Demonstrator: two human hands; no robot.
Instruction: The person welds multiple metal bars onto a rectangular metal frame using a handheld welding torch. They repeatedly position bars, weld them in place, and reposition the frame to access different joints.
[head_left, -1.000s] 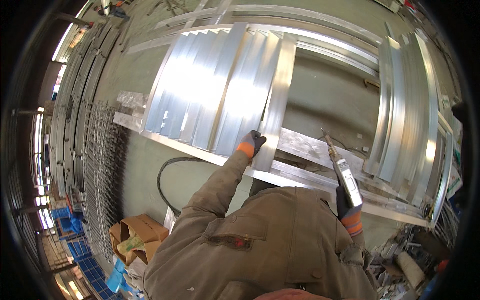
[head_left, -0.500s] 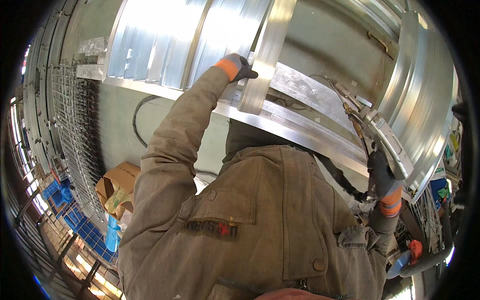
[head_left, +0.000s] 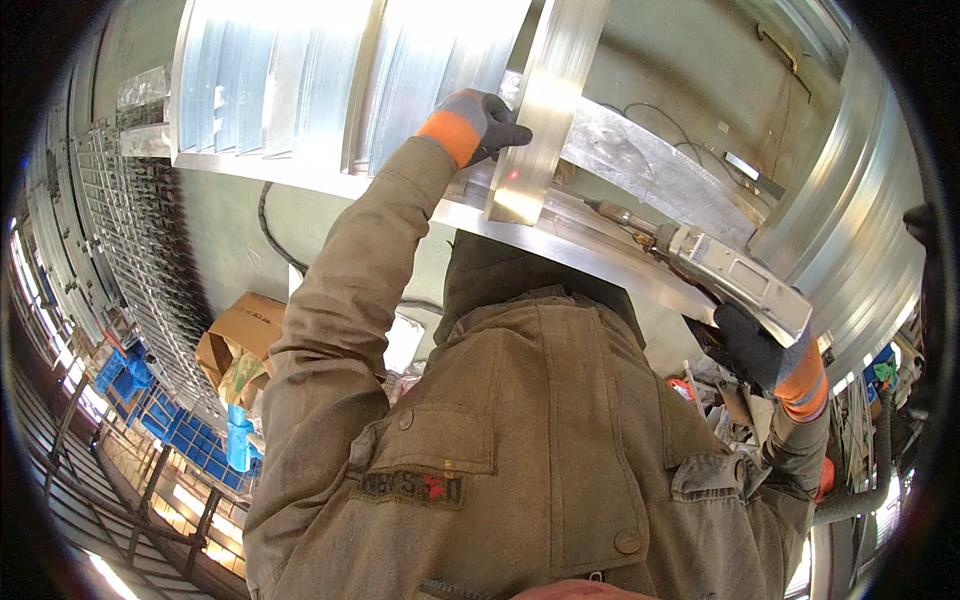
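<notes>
My left hand, in a grey and black glove with an orange cuff, grips the left edge of a flat silvery metal bar. The bar's near end rests on the long metal rail of a frame. My right hand, gloved alike, is closed around a boxy silver handheld laser welding gun. Its narrow nozzle points left toward the bar, apart from it. A small red light dot shines on the bar near its lower end.
Ribbed shiny metal panels lie left of the bar, and curved metal profiles stand at right. A flat metal strip lies behind the rail. At left are a wire rack and an open cardboard box. A dark cable hangs below.
My right hand has swung the welding gun leftward, its nozzle now pointing at the bar. A red dot now shows on the bar. My left hand keeps its grip.
</notes>
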